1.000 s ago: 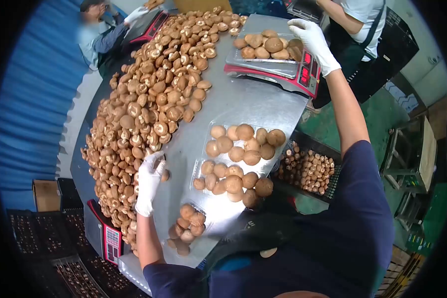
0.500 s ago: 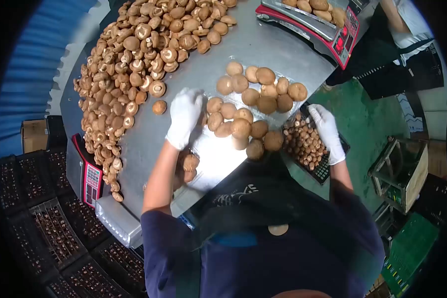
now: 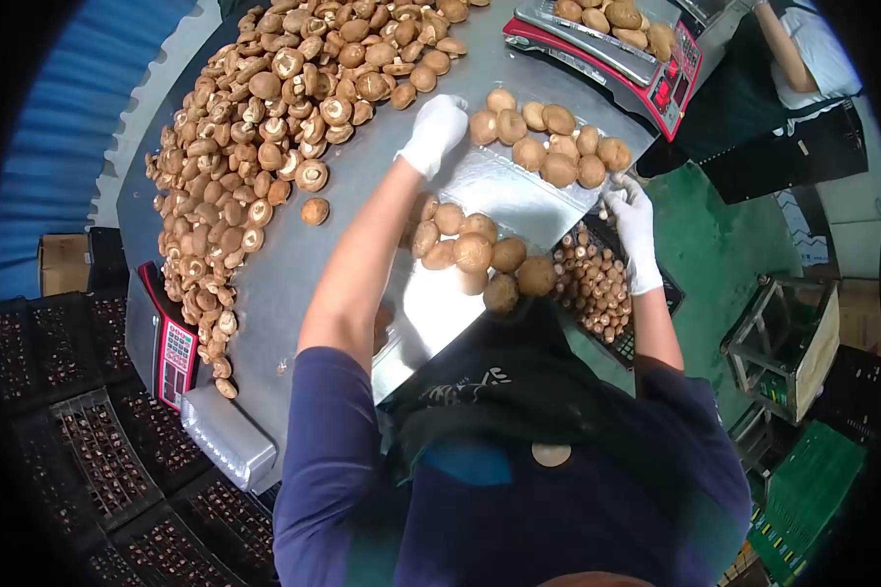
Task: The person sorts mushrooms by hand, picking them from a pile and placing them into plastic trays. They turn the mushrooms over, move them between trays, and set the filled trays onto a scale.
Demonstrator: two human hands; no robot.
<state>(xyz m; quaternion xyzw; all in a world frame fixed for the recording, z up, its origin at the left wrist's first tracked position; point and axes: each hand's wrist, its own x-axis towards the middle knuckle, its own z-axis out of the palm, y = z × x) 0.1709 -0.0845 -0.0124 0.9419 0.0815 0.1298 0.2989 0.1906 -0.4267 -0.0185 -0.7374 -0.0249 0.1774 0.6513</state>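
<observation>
A group of brown shiitake mushrooms sits in rows on what looks like a thin clear tray, its rim hard to make out. At the left end of this group is my gloved left hand, its fingers closed by the edge. My gloved right hand is at the right end, fingertips bent in at the corner. A second group of shiitake mushrooms lies nearer my body on a shiny silvery surface. Below my right hand, a dark crate holds many small mushrooms with stems up.
A large heap of shiitake mushrooms covers the left of the metal table. A red scale with loaded mushrooms stands at the back right, another scale at the left. A co-worker stands at the far right. A wooden-sided cart is on the floor.
The farther mushroom group has shifted away from me and to the right, widening the gap to the nearer group. My left hand has moved forward and right; my right hand slightly forward.
</observation>
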